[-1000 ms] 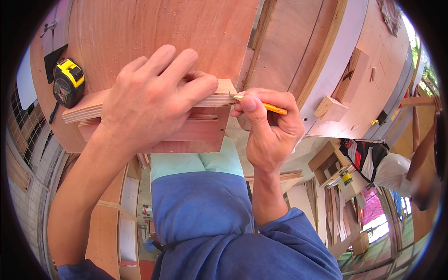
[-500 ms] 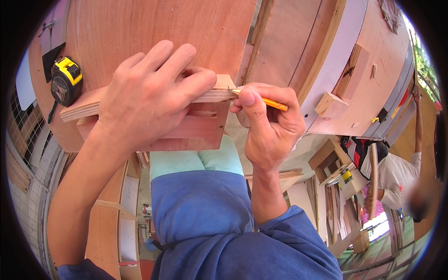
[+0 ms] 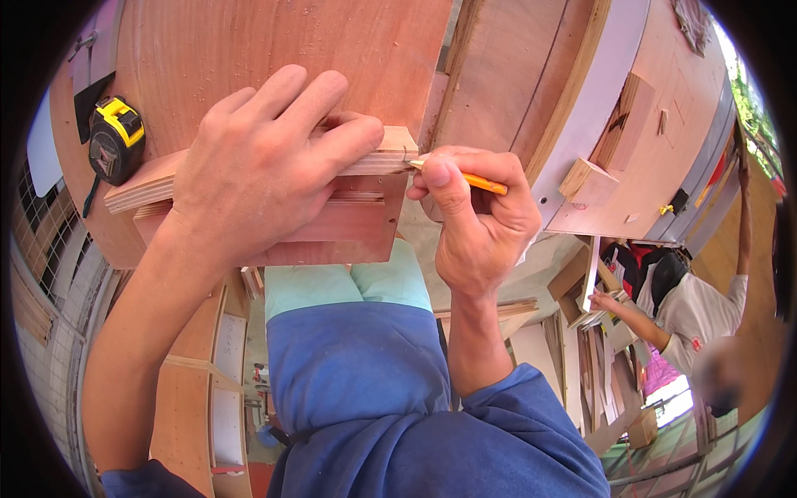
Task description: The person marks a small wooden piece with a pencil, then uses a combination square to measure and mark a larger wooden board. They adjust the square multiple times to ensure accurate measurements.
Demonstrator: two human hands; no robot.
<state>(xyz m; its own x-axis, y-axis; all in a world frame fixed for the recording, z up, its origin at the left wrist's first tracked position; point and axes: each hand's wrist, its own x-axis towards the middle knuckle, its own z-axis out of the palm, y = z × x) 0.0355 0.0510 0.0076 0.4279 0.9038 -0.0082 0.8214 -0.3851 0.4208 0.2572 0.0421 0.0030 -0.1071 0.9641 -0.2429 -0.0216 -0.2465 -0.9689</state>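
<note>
So: right hand pinches sharpened orange pencil at right end of layered plywood strip; left hand over it, can't tell its grip. Strip's along near edge of flecked reddish panel; tape measure by near-left corner, co-worker beyond right.

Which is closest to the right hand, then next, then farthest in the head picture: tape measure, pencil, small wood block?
1. Pencil: held in the right hand.
2. Small wood block: off to its right.
3. Tape measure: far left, past the left hand.
</note>
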